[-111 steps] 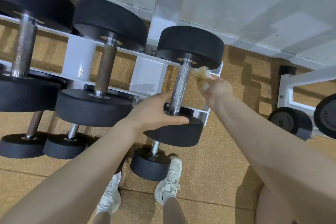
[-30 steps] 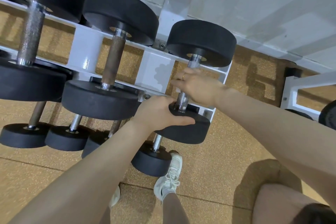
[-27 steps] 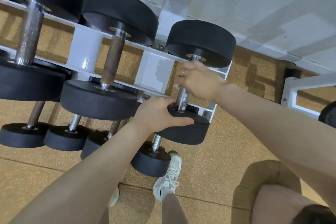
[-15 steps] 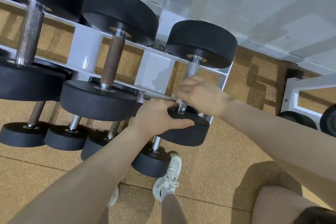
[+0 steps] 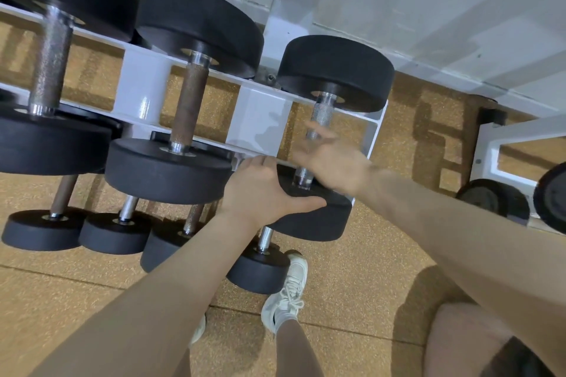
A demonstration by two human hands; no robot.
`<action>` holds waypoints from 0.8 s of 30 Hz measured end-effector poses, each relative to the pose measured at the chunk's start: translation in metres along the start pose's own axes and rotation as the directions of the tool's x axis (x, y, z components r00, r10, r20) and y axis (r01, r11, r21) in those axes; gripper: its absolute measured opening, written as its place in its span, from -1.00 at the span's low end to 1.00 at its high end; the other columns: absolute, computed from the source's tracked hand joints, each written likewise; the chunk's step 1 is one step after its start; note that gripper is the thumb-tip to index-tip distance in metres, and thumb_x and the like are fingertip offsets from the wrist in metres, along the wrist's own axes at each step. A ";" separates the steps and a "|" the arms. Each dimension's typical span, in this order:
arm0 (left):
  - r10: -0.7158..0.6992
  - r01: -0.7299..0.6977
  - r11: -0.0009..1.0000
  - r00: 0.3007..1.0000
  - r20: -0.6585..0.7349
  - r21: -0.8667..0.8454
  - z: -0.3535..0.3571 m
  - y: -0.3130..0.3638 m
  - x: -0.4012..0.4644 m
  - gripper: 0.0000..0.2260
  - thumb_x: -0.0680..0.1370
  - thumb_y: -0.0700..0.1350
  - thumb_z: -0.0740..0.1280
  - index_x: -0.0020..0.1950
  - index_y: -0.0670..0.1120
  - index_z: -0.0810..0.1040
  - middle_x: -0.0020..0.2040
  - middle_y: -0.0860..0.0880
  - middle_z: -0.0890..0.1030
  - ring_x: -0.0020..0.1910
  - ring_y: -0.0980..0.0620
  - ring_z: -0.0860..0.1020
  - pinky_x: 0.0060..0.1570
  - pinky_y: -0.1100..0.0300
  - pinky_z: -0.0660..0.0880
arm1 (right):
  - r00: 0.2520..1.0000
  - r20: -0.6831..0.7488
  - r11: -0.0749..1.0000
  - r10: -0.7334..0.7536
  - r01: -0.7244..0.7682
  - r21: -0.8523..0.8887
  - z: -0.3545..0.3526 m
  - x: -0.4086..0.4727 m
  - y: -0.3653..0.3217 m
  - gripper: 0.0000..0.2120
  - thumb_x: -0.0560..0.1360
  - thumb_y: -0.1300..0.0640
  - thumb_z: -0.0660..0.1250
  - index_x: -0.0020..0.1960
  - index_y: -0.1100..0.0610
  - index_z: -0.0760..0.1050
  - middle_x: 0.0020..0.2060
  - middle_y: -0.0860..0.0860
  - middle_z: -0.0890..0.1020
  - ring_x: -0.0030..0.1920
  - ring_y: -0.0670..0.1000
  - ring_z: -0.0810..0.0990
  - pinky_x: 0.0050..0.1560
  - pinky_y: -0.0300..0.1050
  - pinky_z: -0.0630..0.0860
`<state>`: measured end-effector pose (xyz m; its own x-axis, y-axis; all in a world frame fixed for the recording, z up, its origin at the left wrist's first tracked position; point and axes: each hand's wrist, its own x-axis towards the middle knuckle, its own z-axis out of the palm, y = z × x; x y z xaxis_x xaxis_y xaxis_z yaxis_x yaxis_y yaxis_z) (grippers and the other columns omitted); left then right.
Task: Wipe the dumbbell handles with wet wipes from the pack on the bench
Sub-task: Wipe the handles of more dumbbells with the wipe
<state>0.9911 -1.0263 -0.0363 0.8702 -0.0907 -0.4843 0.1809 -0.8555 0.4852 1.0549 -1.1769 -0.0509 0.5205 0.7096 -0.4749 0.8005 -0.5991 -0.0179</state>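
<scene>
The white rack (image 5: 144, 95) is running across the upper half of the frame and is carrying the dumbbells crosswise, so every handle is lying exposed between its two rails. That placement is serving you well: each bar is reachable without lifting any weight.

The dumbbell (image 5: 333, 73) you are working on is sitting at the rack's right end, centre of the frame, its handle (image 5: 321, 116) bare above your hands. The neighbouring brown handle (image 5: 190, 101) is lying to its left, with smaller dumbbells (image 5: 113, 232) on the lower tier toward the bottom left.

Your left hand (image 5: 263, 190) is curling over the near black weight (image 5: 309, 217), thumb along its front edge; in my judgement you are bracing it so it is not rolling under the wiping.

Your right hand (image 5: 333, 162) is crossing in front of the handle's lower part, blurred by motion; I cannot tell whether it is gripping anything, and no wipe is showing.

The wipes pack and the bench are not appearing anywhere in frame.
</scene>
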 end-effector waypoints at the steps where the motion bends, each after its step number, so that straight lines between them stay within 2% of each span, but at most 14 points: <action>1: -0.002 0.002 1.000 1.000 0.002 -0.003 -0.001 0.000 -0.001 -0.18 0.22 0.41 0.36 0.26 -0.15 0.44 0.22 -0.06 0.50 0.28 -0.01 0.38 0.12 0.17 0.38 | 1.000 -0.014 0.993 -0.027 0.028 0.114 0.001 -0.005 -0.007 -0.75 0.41 0.37 0.28 0.03 0.13 0.50 -0.04 0.05 0.64 0.10 0.02 0.60 0.44 -0.09 -0.22; 3: -0.022 0.022 1.000 0.999 0.044 -0.005 -0.003 0.002 -0.001 -0.18 0.22 0.41 0.34 0.26 -0.15 0.42 0.22 -0.07 0.49 0.28 -0.02 0.37 0.13 0.16 0.37 | 0.995 0.078 0.971 -0.061 0.042 0.234 -0.003 -0.009 -0.011 -0.80 0.50 0.31 0.22 0.05 0.10 0.49 0.01 -0.02 0.62 0.18 -0.04 0.54 0.43 -0.18 -0.27; 5: -0.039 0.039 0.999 0.995 0.094 -0.002 -0.005 0.003 0.000 -0.16 0.24 0.42 0.33 0.32 -0.13 0.38 0.26 -0.06 0.46 0.31 -0.01 0.34 0.15 0.15 0.37 | 0.988 0.114 0.984 -0.106 0.087 0.157 -0.012 -0.003 -0.002 -0.77 0.52 0.27 0.19 0.13 0.08 0.48 0.18 -0.01 0.57 0.32 -0.04 0.42 0.41 -0.21 -0.27; 7: -0.044 0.045 0.999 0.993 0.114 -0.007 -0.006 0.002 0.002 -0.14 0.24 0.43 0.33 0.34 -0.11 0.36 0.28 -0.04 0.45 0.32 0.00 0.33 0.16 0.15 0.37 | 0.988 -0.035 0.989 -0.150 0.150 0.002 -0.023 0.007 0.012 -0.73 0.39 0.31 0.37 0.07 0.13 0.55 0.20 0.11 0.57 0.31 0.07 0.46 0.44 -0.14 0.09; 9: -0.052 0.055 0.998 0.990 0.133 -0.019 -0.005 0.002 0.002 -0.14 0.25 0.44 0.32 0.35 -0.11 0.36 0.29 -0.03 0.44 0.32 0.02 0.33 0.14 0.16 0.37 | 0.961 -0.237 0.986 -0.141 0.115 -0.122 -0.028 0.017 0.032 -0.72 0.16 0.30 0.57 -0.16 0.17 0.62 -0.06 0.12 0.69 0.09 0.09 0.63 0.22 -0.07 0.45; 13: -0.058 0.064 0.997 0.987 0.150 -0.041 -0.005 0.002 0.002 -0.15 0.26 0.42 0.32 0.37 -0.10 0.34 0.32 -0.01 0.42 0.33 0.03 0.33 0.16 0.15 0.36 | 0.968 -0.245 0.948 -0.061 -0.020 -0.318 -0.020 0.017 0.042 -0.84 0.25 0.19 0.50 -0.18 0.11 0.62 -0.16 0.01 0.71 0.07 -0.02 0.63 0.34 -0.10 0.29; 14: -0.060 0.067 0.997 0.987 0.150 -0.045 -0.005 0.002 0.002 -0.15 0.27 0.42 0.32 0.37 -0.10 0.35 0.32 -0.01 0.42 0.33 0.03 0.33 0.16 0.15 0.36 | 0.970 -0.243 0.950 -0.020 -0.057 -0.306 -0.017 0.017 0.037 -0.81 0.30 0.22 0.43 -0.08 0.12 0.60 -0.11 0.03 0.70 0.13 -0.01 0.60 0.37 -0.07 0.31; 16: -0.071 0.081 0.995 0.984 0.161 -0.058 -0.005 0.001 0.001 -0.18 0.27 0.41 0.33 0.35 -0.09 0.38 0.30 -0.01 0.44 0.31 0.02 0.35 0.17 0.13 0.37 | 0.995 -0.080 0.988 0.067 -0.077 -0.131 -0.012 0.012 0.020 -0.68 0.42 0.31 0.27 0.17 0.15 0.48 0.13 0.09 0.61 0.27 0.07 0.47 0.34 0.00 0.36; 18: -0.058 0.071 0.994 0.987 0.153 -0.085 -0.004 0.000 0.000 -0.24 0.25 0.41 0.34 0.29 -0.05 0.44 0.24 0.01 0.49 0.25 0.02 0.40 0.13 0.13 0.41 | 0.998 0.053 0.987 -0.016 0.008 0.158 -0.004 0.002 0.001 -0.70 0.49 0.33 0.22 0.20 0.15 0.43 0.16 0.10 0.54 0.21 0.14 0.47 0.16 0.07 0.47; 19: -0.044 0.058 0.994 0.989 0.143 -0.098 -0.004 -0.001 0.000 -0.28 0.25 0.41 0.35 0.25 -0.03 0.46 0.21 0.02 0.51 0.22 0.03 0.42 0.10 0.14 0.42 | 0.998 0.034 0.955 -0.052 0.040 0.294 -0.001 -0.007 -0.005 -0.76 0.50 0.31 0.22 0.15 0.14 0.46 0.08 0.09 0.57 0.10 0.14 0.52 0.05 0.09 0.50; 21: -0.012 0.029 0.992 0.991 0.133 -0.124 -0.005 -0.001 0.000 -0.35 0.27 0.37 0.38 0.24 0.04 0.47 0.19 0.03 0.53 0.20 0.03 0.44 0.05 0.18 0.40 | 0.992 -0.112 0.819 0.063 0.013 0.574 0.004 -0.027 -0.011 -0.80 0.52 0.30 0.22 0.07 0.14 0.53 -0.06 0.07 0.63 -0.08 0.12 0.60 -0.09 0.07 0.55; 22: 0.009 0.010 0.990 0.991 0.134 -0.139 -0.006 0.000 0.000 -0.37 0.29 0.34 0.39 0.27 0.07 0.45 0.21 0.05 0.51 0.22 0.04 0.44 0.05 0.20 0.37 | 0.955 -0.157 0.698 0.251 -0.067 0.713 0.006 -0.036 -0.012 -0.80 0.53 0.31 0.21 0.06 0.14 0.55 -0.08 0.05 0.65 -0.11 0.10 0.63 -0.09 0.04 0.57; 23: 0.037 -0.015 0.988 0.989 0.142 -0.152 -0.008 0.001 0.000 -0.37 0.31 0.31 0.40 0.31 0.09 0.41 0.26 0.07 0.49 0.25 0.06 0.41 0.06 0.24 0.33 | 0.866 -0.117 0.508 0.486 -0.171 0.844 0.008 -0.043 -0.010 -0.78 0.55 0.32 0.18 0.03 0.13 0.56 -0.08 0.03 0.65 -0.10 0.09 0.63 -0.06 0.01 0.57; 24: 0.071 -0.046 0.985 0.986 0.151 -0.164 -0.010 0.002 0.001 -0.36 0.34 0.28 0.40 0.36 0.11 0.37 0.31 0.09 0.45 0.29 0.08 0.38 0.08 0.28 0.28 | 0.725 0.020 0.230 0.688 -0.244 0.942 0.010 -0.045 -0.004 -0.77 0.56 0.32 0.15 -0.01 0.11 0.55 -0.07 0.00 0.65 -0.06 0.08 0.63 -0.02 -0.03 0.56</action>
<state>0.9965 -1.0231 -0.0285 0.8015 -0.2277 -0.5530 0.2133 -0.7551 0.6200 1.0255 -1.2107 -0.0380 0.9222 0.0951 -0.3748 -0.2233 -0.6604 -0.7170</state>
